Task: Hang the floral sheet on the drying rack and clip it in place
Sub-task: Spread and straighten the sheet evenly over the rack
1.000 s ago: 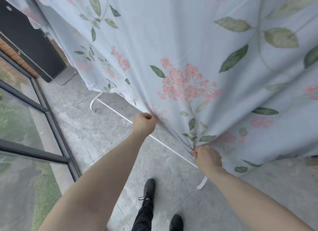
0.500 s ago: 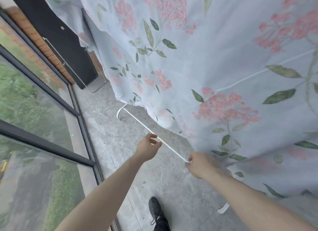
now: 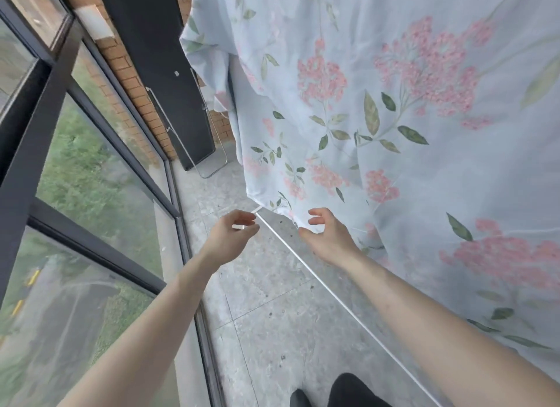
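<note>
Your left hand (image 3: 231, 234) is half open, fingers curled loosely with a narrow gap between thumb and forefinger, and it holds nothing; it hovers just left of the far end of the white rack bar (image 3: 333, 297). Your right hand (image 3: 325, 234) is open wider, thumb and fingers spread in a claw, its fingertips (image 3: 303, 231) at or just touching the lower hem of the floral sheet (image 3: 394, 118). Whether any cloth is actually pinched there, you cannot tell.

The sheet is already draped over the drying rack and fills the right and far part of the view, hanging down from above the frame to a hem that ends just above the tiled floor (image 3: 266, 300). Its long axis runs roughly from near right to far left, following the bar, and its face turns toward you and the window (image 3: 100, 179) on the left. Its far-left corner bunches and droops near the black panel (image 3: 169, 82) leaning on the brick wall.

Your hands sit low at the hem probably because this is where the cloth needs spreading and pulling straight along the bar. No clip is visible in either hand or on the sheet, so clipping looks not yet done. Watch the hem: it hangs close to the floor.
</note>
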A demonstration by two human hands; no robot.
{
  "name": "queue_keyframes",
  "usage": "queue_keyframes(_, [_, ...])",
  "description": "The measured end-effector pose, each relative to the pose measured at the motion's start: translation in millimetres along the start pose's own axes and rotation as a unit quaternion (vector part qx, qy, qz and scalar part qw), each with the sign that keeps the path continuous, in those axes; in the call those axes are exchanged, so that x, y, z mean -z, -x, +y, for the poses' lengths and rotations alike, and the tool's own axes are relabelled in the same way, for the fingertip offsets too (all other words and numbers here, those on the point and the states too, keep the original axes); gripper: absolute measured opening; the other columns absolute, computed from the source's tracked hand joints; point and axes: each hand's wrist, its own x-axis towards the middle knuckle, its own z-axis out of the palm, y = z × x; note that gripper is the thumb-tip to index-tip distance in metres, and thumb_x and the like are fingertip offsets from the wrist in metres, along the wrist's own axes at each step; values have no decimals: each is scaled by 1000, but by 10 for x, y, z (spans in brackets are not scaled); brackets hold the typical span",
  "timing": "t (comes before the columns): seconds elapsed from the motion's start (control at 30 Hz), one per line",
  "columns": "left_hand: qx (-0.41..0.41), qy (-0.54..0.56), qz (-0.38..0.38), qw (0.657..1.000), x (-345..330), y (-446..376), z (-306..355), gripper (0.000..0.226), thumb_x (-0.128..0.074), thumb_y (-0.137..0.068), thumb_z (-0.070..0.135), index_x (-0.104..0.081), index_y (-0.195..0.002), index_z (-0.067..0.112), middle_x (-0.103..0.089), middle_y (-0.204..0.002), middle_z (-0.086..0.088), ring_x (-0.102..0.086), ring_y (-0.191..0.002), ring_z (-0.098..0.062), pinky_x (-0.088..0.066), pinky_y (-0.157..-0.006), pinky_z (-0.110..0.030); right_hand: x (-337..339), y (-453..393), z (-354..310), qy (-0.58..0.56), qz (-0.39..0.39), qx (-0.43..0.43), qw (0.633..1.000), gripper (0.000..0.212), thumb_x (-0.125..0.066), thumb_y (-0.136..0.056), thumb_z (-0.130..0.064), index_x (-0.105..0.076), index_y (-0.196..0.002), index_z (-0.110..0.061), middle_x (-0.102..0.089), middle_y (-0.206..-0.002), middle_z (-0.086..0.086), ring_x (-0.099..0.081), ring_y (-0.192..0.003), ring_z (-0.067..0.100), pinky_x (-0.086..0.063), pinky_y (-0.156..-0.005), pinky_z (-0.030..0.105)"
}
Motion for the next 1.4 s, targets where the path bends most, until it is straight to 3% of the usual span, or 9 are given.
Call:
queue_keyframes(0.17, [-13, 18, 4, 1000, 257, -502, 317, 19, -70, -94, 34, -68, -113, 35, -71, -111, 18, -72, -96, -10, -60, -89, -39, 52, -515, -405, -87, 9, 18, 996, 54, -69, -85, -48, -50, -134, -35, -60, -122, -18, -70, -105, 17, -58, -95, 45])
queue_keyframes(0.37, [-24, 40, 22, 999, 448, -1288, 763, 19, -70, -95, 29, -68, -115, 30, -68, -119, 11, -71, -102, -23, -61, -89, -44, 195, -1214, -883, -190, 31, 25, 981, 44, -67, -95, -31, -51, -136, -29, -61, -126, -9, -73, -92, 15, -64, -75, 33])
queue_keyframes(0.53, [-33, 66, 35, 997, 601, -1975, 1034, 22, -70, -96, 26, -67, -117, 27, -66, -120, 9, -70, -105, -19, -60, -80, -32, 243, -1791, -1149, -243, 28, 12, 970, 44, -67, -97, -28, -50, -138, -26, -63, -122, -7, -73, -94, 17, -64, -75, 35])
queue_keyframes(0.77, [6, 164, 43, 985, 722, -2844, 1325, 27, -65, -99, 12, -63, -125, 14, -67, -120, -7, -69, -91, -17, -63, -81, -36, 227, -2356, -1315, -292, 31, -32, 956, 52, -67, -96, -27, -48, -145, -22, -64, -122, -5, -74, -95, 21, -65, -72, 36])
queue_keyframes(0.97, [-44, 19, 65, 997, 789, -3713, 1421, 55, -72, -92, 25, -49, -142, 25, -56, -135, 8, -66, -94, -9, -59, -93, -43, 140, -2814, -1363, -328, 38, -88, 940, 66, -69, -97, -33, -41, -154, -14, -60, -121, -8, -74, -100, 23, -65, -75, 40])
queue_keyframes(1.07, [-83, 14, 51, 995, 853, -4063, 1491, 70, -81, -87, 37, -43, -145, 26, -53, -134, 11, -66, -101, -8, -57, -84, -33, 31, -2980, -1474, -363, 3, -137, 922, 59, -68, -97, -41, -50, -144, -11, -59, -131, 3, -72, -105, 26, -64, -82, 42])
queue_keyframes(1.2, [-150, -21, 75, 986, 943, -4363, 1621, 59, -86, -80, 40, -53, -127, 29, -62, -116, 19, -65, -97, -3, -48, -71, -22, -105, -3166, -1618, -456, -11, -191, 869, 42, -74, -90, -49, -59, -113, -16, -57, -134, 10, -70, -112, 32, -62, -89, 46])
queue_keyframes(1.3, [-185, 10, 69, 980, 983, -4557, 1650, 34, -77, -88, 29, -60, -116, 24, -71, -98, 13, -67, -84, -3, -52, -69, -24, -201, -3317, -1695, -567, 50, -177, 803, 53, -74, -90, -47, -52, -127, -15, -56, -133, 8, -68, -115, 29, -61, -88, 43])
queue_keyframes(1.4, [-107, 164, -14, 981, 1056, -4764, 1607, 32, -68, -94, 11, -60, -125, 15, -70, -106, 3, -67, -97, -15, -58, -80, -28, -281, -3475, -1728, -659, 172, -131, 720, 47, -66, -100, -33, -53, -142, -15, -55, -143, 6, -66, -115, 21, -60, -80, 33])
